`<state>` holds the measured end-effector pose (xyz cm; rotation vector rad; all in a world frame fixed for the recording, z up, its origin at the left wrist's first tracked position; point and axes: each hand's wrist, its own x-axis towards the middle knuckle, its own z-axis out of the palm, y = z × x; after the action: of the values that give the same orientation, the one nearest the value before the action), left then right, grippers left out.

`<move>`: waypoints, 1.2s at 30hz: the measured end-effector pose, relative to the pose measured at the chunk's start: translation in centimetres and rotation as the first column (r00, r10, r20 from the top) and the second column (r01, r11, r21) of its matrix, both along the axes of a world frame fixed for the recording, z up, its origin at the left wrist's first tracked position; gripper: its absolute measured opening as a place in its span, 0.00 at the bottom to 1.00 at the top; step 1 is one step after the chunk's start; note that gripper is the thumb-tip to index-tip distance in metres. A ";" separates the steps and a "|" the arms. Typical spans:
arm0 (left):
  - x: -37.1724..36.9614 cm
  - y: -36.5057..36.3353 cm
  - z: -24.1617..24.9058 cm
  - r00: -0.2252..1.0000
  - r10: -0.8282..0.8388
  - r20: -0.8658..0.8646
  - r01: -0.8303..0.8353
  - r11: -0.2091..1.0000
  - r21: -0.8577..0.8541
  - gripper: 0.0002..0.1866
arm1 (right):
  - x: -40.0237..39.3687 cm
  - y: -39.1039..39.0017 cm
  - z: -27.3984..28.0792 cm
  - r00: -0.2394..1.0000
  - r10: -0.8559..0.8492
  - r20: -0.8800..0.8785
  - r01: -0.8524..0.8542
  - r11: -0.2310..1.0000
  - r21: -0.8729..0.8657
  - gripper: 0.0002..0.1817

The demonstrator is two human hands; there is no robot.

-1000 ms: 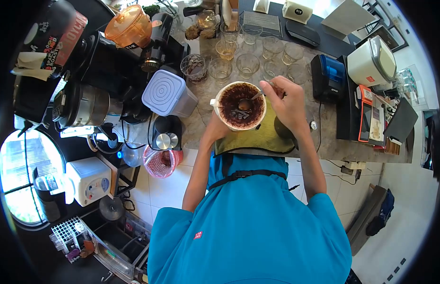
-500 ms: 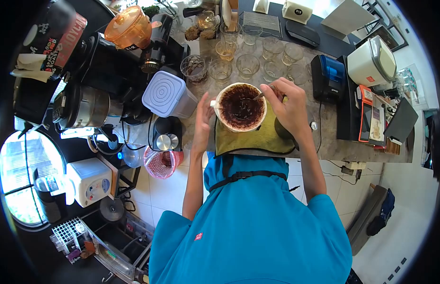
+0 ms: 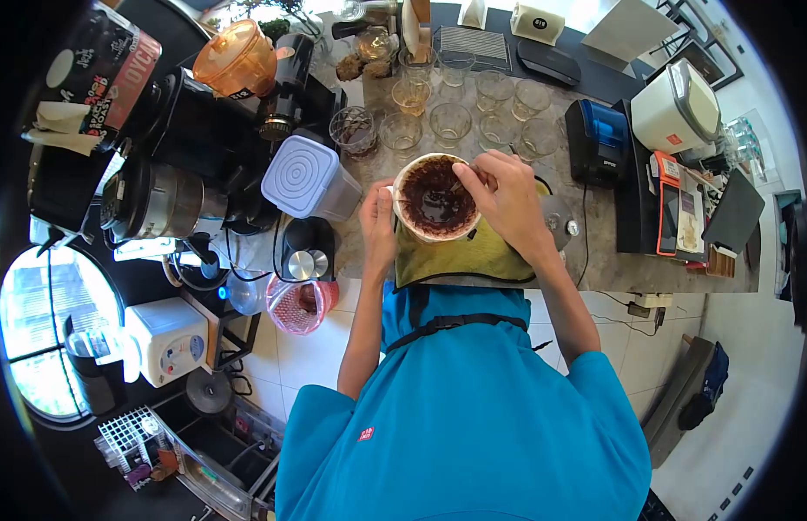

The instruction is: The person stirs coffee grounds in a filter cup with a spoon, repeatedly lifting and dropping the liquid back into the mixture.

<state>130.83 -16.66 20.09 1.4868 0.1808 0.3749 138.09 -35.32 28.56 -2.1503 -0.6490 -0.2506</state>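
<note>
A white cup (image 3: 401, 219) with a side handle holds dark, wet coffee (image 3: 439, 208), with brown grounds coating its inner wall. My left hand (image 3: 377, 227) is closed at the handle, on the cup's left side. Pinched between the thumb and fingers of my right hand (image 3: 511, 198) is a spoon, which dips into the coffee over the right rim; most of it is hidden by the hand. Beneath the cup lies a yellow-green cloth (image 3: 429, 267) with a dark edge.
Several clear glasses (image 3: 450, 124) stand just beyond the cup. A lidded plastic container (image 3: 301, 176) is to the left, above a pink basket (image 3: 301, 304). On the right sit a black-and-blue printer-like device (image 3: 601, 139) and a white bin (image 3: 675, 113).
My left hand has gone from stretched out beside the cup to closed at its handle. My right hand has shifted left and slightly down with the spoon, nearer the cup's middle.
</note>
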 end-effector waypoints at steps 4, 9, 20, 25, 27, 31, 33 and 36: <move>0.0 0.0 0.2 1.000 -0.001 -0.012 0.001 1.000 0.002 0.21 | 0.9 -0.3 -1.1 0.980 -0.040 -0.196 0.057 0.995 0.082 0.18; 0.2 0.2 -0.2 0.999 -0.024 0.023 0.024 1.000 0.000 0.21 | 1.7 -1.6 -1.3 0.939 -0.022 -0.344 0.116 0.960 0.254 0.19; 0.2 0.3 -0.2 0.999 -0.038 0.022 0.038 0.999 -0.013 0.21 | -0.5 -0.5 1.1 0.997 0.034 -0.069 -0.030 0.998 0.052 0.13; 0.1 0.4 0.0 0.999 -0.039 0.002 0.039 0.999 -0.004 0.21 | -1.0 -0.6 1.4 0.949 0.155 -0.273 -0.123 0.984 0.130 0.12; 0.1 0.4 -0.1 0.999 -0.044 0.005 0.044 0.999 -0.007 0.21 | -0.8 -1.2 2.1 0.877 0.274 -0.395 -0.222 0.960 0.173 0.10; 0.1 0.5 -0.1 0.999 -0.050 -0.003 0.050 0.999 -0.001 0.21 | -0.7 -1.9 2.7 0.890 0.283 -0.359 -0.218 0.953 0.210 0.10; 0.1 0.5 -0.1 0.999 -0.054 -0.003 0.054 0.999 -0.001 0.21 | -0.8 -2.0 3.4 0.932 0.241 -0.271 -0.207 0.967 0.148 0.10; 0.0 0.6 -0.2 0.998 -0.067 0.008 0.067 0.998 0.002 0.20 | -0.8 -1.7 3.9 0.938 0.243 -0.249 -0.235 0.970 0.064 0.10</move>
<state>130.87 -16.03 19.90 1.4892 0.1238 0.3271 137.28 -37.01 32.44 -2.0035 -0.7411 0.1447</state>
